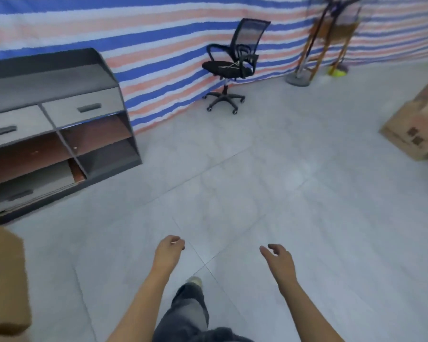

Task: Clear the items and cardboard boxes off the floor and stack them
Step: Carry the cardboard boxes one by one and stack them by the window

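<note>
A brown cardboard box [415, 124] lies on the grey tiled floor at the right edge, partly cut off by the frame. Another cardboard box [5, 280] fills the lower left corner, close to the camera. My left hand [169, 250] hangs in front of me over the floor, fingers loosely curled, holding nothing. My right hand [278, 257] is a little to its right, fingers relaxed and empty. Both hands are far from either box. My leg and shoe [194, 281] show below, between my arms.
A grey cabinet [52, 134] with drawers and open shelves stands at the left. A black office chair [230, 67] sits against the striped tarp wall. A wooden stand on a round base [298, 79] and a yellow object [336, 71] are at the back right.
</note>
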Tool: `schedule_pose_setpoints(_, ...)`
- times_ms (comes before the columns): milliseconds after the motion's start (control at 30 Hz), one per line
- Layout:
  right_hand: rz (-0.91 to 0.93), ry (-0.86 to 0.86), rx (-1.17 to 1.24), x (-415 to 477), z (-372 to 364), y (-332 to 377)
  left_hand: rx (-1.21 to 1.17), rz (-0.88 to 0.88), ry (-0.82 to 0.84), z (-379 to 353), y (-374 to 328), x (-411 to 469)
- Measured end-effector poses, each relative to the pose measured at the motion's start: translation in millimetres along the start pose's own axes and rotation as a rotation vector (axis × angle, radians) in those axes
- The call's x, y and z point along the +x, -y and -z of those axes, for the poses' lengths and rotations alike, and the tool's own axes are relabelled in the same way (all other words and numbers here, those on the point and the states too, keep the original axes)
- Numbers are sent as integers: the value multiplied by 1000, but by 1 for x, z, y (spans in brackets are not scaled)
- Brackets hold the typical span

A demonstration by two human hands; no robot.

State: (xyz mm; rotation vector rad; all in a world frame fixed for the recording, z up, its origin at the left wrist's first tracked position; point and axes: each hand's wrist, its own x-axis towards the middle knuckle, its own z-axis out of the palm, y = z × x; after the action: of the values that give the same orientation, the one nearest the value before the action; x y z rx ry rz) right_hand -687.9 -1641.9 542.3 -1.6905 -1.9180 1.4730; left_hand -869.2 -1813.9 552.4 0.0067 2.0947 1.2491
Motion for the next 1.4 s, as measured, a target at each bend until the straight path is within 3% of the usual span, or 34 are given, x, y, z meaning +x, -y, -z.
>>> schedule_pose_setpoints(167,16,-154,126,58,4,63,-4,-150,53,-10,-92,82)
schedule_pose_setpoints(333,-25,-287,273,93,13,100,24,-238,226,-43,-159,123)
schedule_pose_setpoints(600,-348,-386,376,102,30,39,277,-168,562,-154,-166,141)
schedule_pose_setpoints(800,-368,-486,512,171,102,22,381,-266,614,-253,-222,155)
schedule_pose_setpoints(1100,-269,-689,632,280,276,9,425,-366,707,-436,-293,121)
schedule_pose_setpoints(1400,-424,-612,648,376,319,-15,477,-289,696,-554,-349,167)
